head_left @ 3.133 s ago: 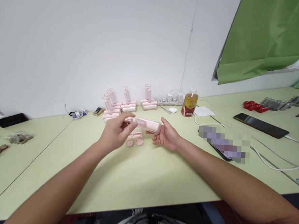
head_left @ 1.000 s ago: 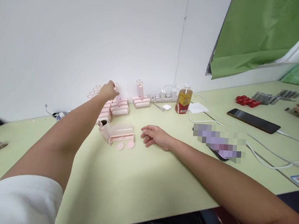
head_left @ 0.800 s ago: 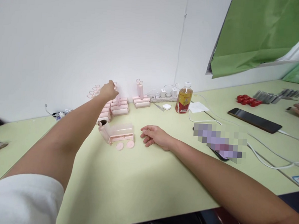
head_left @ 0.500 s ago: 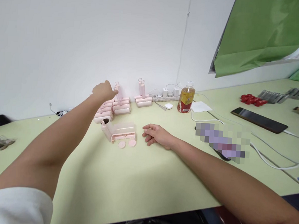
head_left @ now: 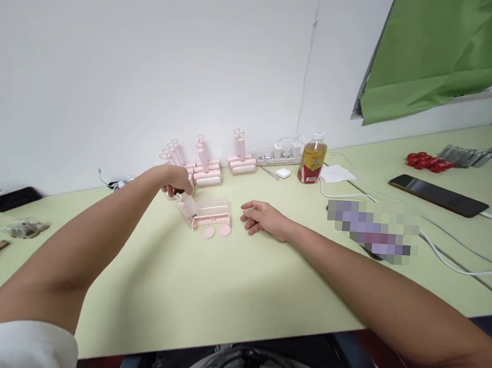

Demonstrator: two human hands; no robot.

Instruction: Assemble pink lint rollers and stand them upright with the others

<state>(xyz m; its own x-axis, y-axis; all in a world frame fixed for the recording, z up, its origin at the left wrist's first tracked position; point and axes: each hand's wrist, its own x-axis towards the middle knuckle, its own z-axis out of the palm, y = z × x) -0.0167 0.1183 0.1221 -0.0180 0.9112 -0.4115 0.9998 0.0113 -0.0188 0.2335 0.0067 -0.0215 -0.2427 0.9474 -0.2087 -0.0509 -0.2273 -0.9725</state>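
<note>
My left hand reaches down beside a pink tube-shaped holder, its fingers curled at the holder's dark top end. What the fingers hold, if anything, is hidden. Attached to this holder is an opened pink case with a clear cover. Two round pink discs, a left one and a right one, lie flat in front of the case. My right hand rests on the table to the right of them, fingers loosely bent and apart, holding nothing.
Pink cases with heart-topped tubes line the wall, another set beside them. A drink bottle, power strip and white cables stand behind. A phone and red pieces lie right; another dark phone lies left.
My left hand has come down and nearer, from above the back row of pink cases to the top of the tube-shaped holder. My right hand keeps its place; the view has shifted slightly.
</note>
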